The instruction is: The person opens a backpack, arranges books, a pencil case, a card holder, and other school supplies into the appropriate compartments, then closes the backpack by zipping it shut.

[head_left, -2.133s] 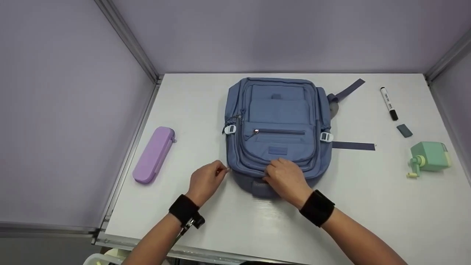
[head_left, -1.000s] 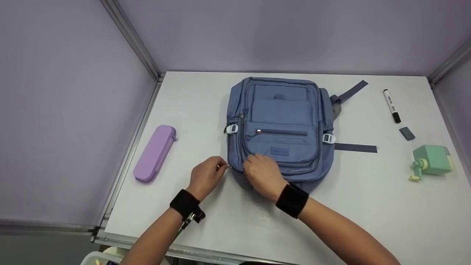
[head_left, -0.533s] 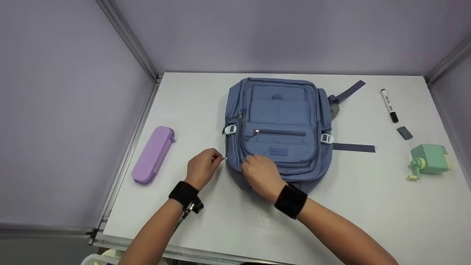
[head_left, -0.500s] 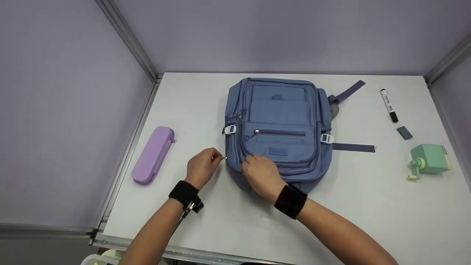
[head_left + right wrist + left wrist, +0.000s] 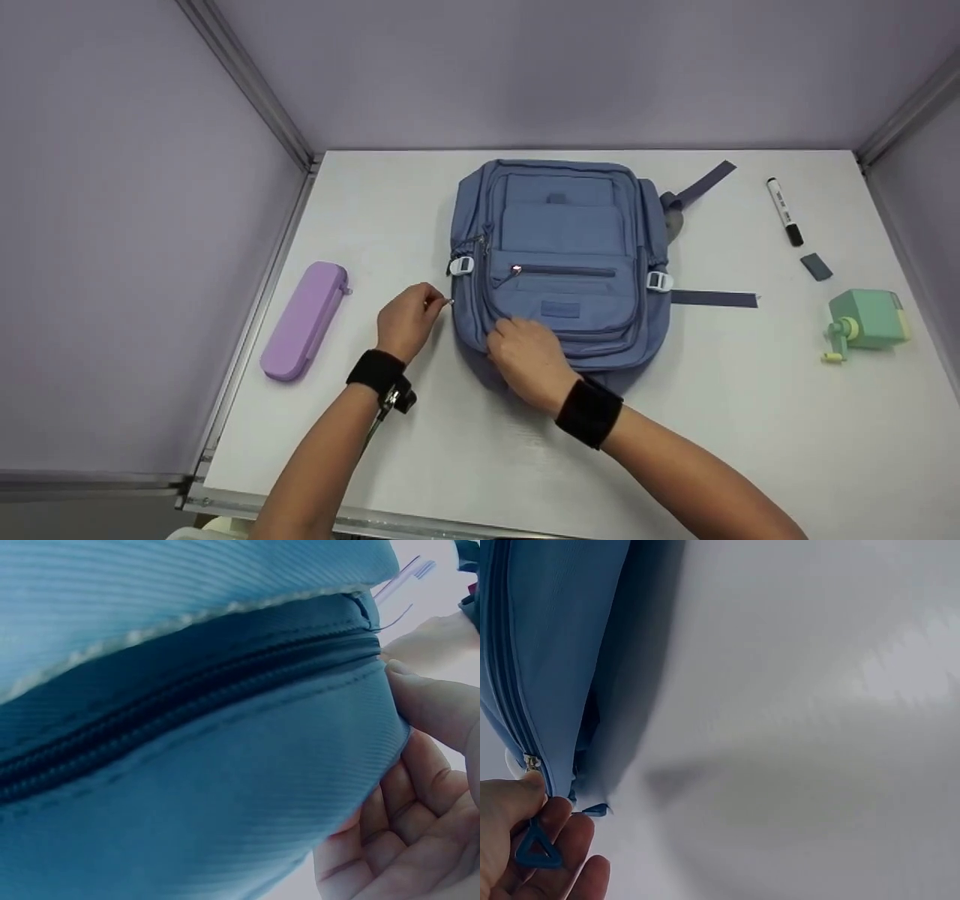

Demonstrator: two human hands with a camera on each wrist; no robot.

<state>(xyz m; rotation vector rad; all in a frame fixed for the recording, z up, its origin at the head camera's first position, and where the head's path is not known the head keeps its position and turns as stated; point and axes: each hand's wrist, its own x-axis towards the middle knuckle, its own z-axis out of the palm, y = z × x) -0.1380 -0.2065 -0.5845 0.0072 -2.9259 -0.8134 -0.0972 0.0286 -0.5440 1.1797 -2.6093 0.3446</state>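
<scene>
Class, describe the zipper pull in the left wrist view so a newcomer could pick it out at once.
Find the large blue fabric backpack on the white table, then its edge on the person's left. There the bare left hand pinches the small blue zipper pull with a triangular loop. Unlike the dark pull on the horizontal front-pocket zip, this one is being held.
</scene>
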